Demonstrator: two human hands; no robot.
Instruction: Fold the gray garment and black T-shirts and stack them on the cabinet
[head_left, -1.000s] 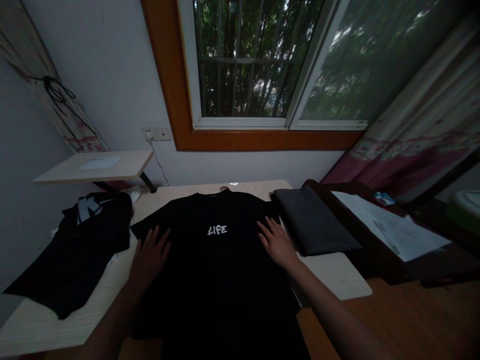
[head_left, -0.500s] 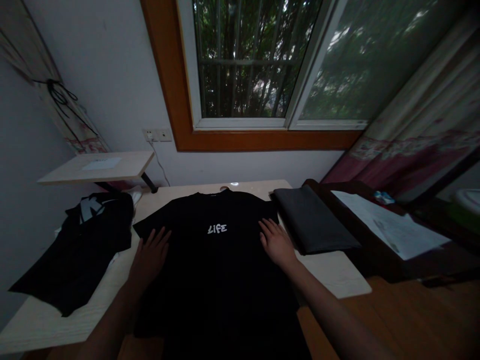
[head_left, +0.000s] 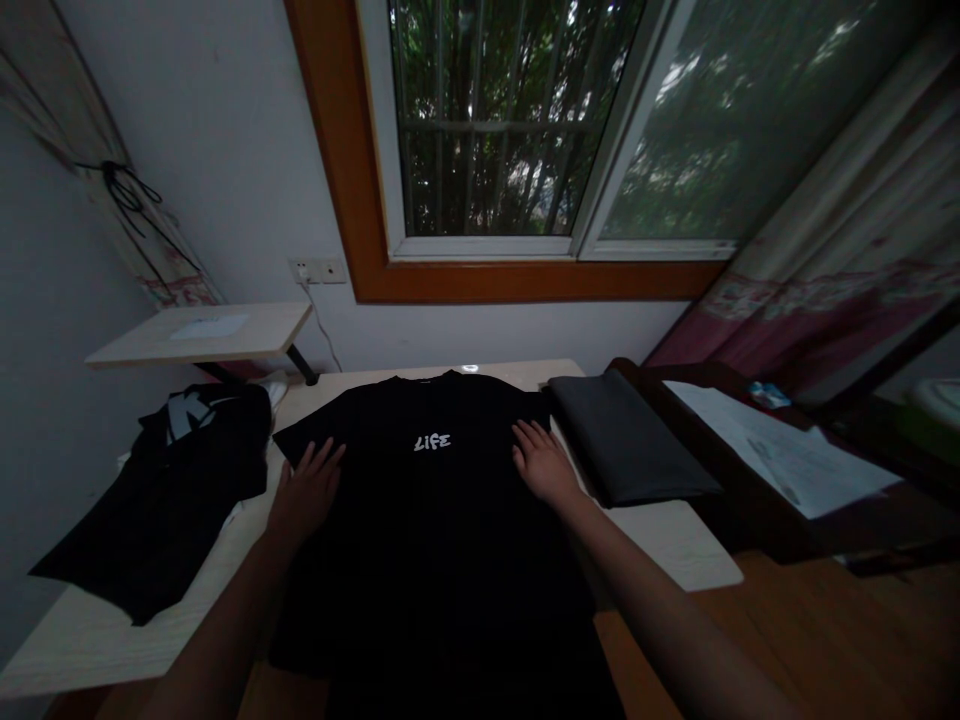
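1. Can see the left hand (head_left: 306, 490) laid palm down upon one side of a black short-sleeved fabric T-shirt (head_left: 439, 530), close to the left sleeve. Opened out, with fingers a little apart; without visible hold on anything.
2. Can see the right hand (head_left: 546, 465) laid likewise upon the opposite side, close to the right sleeve. Also open and rather flat, with no cloth visibly gathered in the fingers.
3. Cannot tell the pressure of either palm on the fabric.
4. Can find the T-shirt spread nearly flat on a pale wood-grain table (head_left: 675, 540), with collar toward a white-framed sliding window (head_left: 480, 246) and with short white lettering (head_left: 433, 442) across the upper part. Seems to pass over the near table edge; cannot tell the exact place of the hem in the darkness.
5. Can see, to the left on the same table, a second black fabric garment (head_left: 180, 500) with large pale print, lying unevenly near the left sleeve.
6. Notice above and behind this garment a pale raised wooden shelf (head_left: 262, 340), bearing a thin white paper sheet (head_left: 208, 326).
7. Notice, to the right, a smooth dark grey flat folder-like item (head_left: 630, 440), just beside the right sleeve. Cannot tell if touching.
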